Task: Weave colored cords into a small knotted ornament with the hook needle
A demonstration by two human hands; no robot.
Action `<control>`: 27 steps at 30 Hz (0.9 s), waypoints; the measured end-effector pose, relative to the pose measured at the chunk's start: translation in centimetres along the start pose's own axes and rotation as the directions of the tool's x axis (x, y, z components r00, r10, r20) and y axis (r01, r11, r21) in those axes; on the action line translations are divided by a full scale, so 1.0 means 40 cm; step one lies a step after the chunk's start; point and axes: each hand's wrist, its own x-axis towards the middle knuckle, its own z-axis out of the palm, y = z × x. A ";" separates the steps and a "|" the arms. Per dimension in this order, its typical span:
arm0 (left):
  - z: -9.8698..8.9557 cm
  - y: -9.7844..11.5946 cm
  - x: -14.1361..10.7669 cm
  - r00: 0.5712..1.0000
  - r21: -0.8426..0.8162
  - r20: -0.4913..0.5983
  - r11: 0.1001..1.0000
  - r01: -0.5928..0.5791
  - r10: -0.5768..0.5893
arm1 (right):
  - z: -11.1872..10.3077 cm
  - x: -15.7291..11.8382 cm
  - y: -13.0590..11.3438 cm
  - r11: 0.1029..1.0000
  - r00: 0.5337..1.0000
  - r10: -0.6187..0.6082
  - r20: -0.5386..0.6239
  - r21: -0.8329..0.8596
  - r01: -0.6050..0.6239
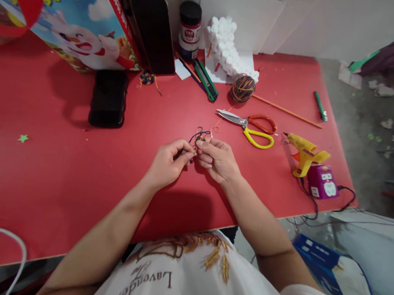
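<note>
Pinches small, loopy, multicoloured yarnwork (201, 138) with left hand (170, 161) and right hand (219, 158); wears, below both, white T-shirt (182, 271) lettered "Lavender".

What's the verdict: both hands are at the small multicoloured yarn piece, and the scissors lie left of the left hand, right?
Not the scissors' side: the head view shows the scissors beyond the right hand. The hands are at the yarn piece.

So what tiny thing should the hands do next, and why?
Maybe the left hand should gently pull the loose yarn loops snug, because they stick out past the small multicoloured yarn piece, which the right hand holds.
</note>
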 end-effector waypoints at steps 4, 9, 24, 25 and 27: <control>-0.002 0.004 0.007 0.999 -0.087 -0.032 0.996 0.009 -0.012 | 0.000 -0.007 -0.011 0.997 0.996 0.072 0.050 0.016 -0.073; -0.006 0.001 0.010 0.999 -0.082 -0.046 0.997 0.012 -0.016 | 0.004 -0.016 -0.013 0.995 0.994 0.093 0.057 -0.032 -0.091; 0.001 0.002 0.002 0.998 0.097 -0.042 0.995 -0.037 0.041 | 0.018 -0.016 0.008 0.960 0.987 -0.163 -0.007 -0.233 0.157; 0.001 0.002 0.002 0.998 0.099 -0.037 0.994 -0.038 0.042 | 0.017 -0.015 0.009 0.962 0.987 -0.161 -0.013 -0.227 0.154; 0.001 0.001 0.003 0.998 0.104 -0.028 0.994 -0.045 0.049 | 0.013 -0.012 0.011 0.970 0.990 -0.141 -0.026 -0.204 0.133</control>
